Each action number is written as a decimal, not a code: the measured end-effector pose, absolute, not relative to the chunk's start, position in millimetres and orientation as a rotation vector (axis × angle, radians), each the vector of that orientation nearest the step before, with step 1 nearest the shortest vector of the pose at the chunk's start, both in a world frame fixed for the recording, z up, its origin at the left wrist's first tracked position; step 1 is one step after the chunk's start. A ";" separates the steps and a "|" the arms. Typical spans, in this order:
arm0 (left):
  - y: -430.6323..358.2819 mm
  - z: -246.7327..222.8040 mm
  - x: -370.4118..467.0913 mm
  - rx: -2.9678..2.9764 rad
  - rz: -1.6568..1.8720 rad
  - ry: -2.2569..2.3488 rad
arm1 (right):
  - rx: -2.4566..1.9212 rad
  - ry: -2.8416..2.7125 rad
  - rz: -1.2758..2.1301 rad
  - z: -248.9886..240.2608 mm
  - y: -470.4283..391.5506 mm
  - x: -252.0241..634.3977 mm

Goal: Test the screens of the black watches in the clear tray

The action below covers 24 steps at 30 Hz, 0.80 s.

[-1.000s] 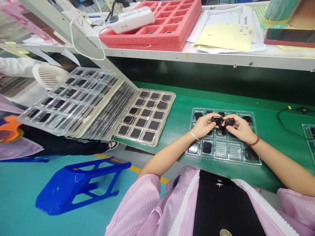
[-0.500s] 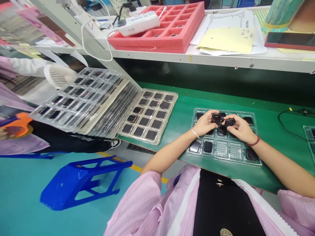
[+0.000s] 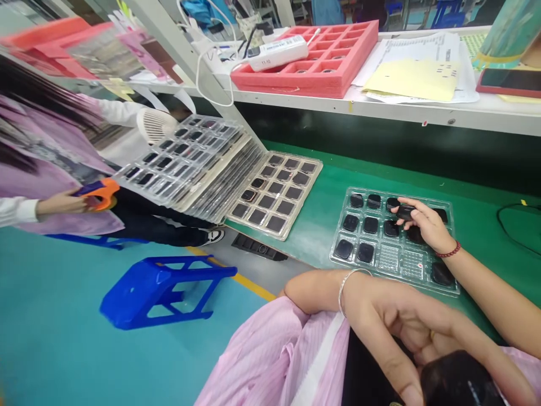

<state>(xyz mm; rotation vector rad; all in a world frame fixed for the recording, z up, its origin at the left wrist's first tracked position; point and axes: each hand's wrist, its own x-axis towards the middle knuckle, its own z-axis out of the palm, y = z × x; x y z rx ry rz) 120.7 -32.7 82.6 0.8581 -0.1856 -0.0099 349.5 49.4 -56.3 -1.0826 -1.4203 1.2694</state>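
My left hand (image 3: 401, 316), with a silver bangle at the wrist, is raised close to the camera at the bottom right. Its thumb and fingers grip a black rounded-square piece (image 3: 460, 380) that looks like a smartwatch case, partly cut off by the frame edge. Over the clear plastic tray (image 3: 389, 275), my right hand (image 3: 429, 225) pinches another black smartwatch case (image 3: 406, 212). Similar black pieces (image 3: 344, 248) sit in several of the tray's pockets. Two front-row pockets hold no piece, and my right hand covers part of the tray's right side.
Left of the tray lies a beige tray (image 3: 281, 231) of dark squares, beside leaning stacked trays (image 3: 198, 197). The shelf above carries a red foam tray (image 3: 291, 87), a power strip (image 3: 279, 54) and papers (image 3: 414, 73). A co-worker's hand (image 3: 63, 206) holds an orange-and-purple tool. A blue stool (image 3: 143, 293) stands left.
My left hand has left the tray and come up close to the camera with its smartwatch case. My right hand stays over the tray holding its own. The view has shifted left.
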 end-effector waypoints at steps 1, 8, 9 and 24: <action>-38.5 82.0 119.9 0.855 0.037 -0.171 | -1.061 -1.370 1.316 -55.7 50.1 350.0; -30.4 79.4 129.3 0.897 0.060 -0.282 | -0.948 -1.054 1.689 -7.5 40.2 343.9; -25.5 79.2 130.6 0.900 0.019 -0.356 | -0.914 -1.033 1.736 5.1 33.3 341.1; 25.9 3.8 102.2 0.963 0.869 0.588 | -0.500 -0.922 2.419 127.5 -87.3 287.7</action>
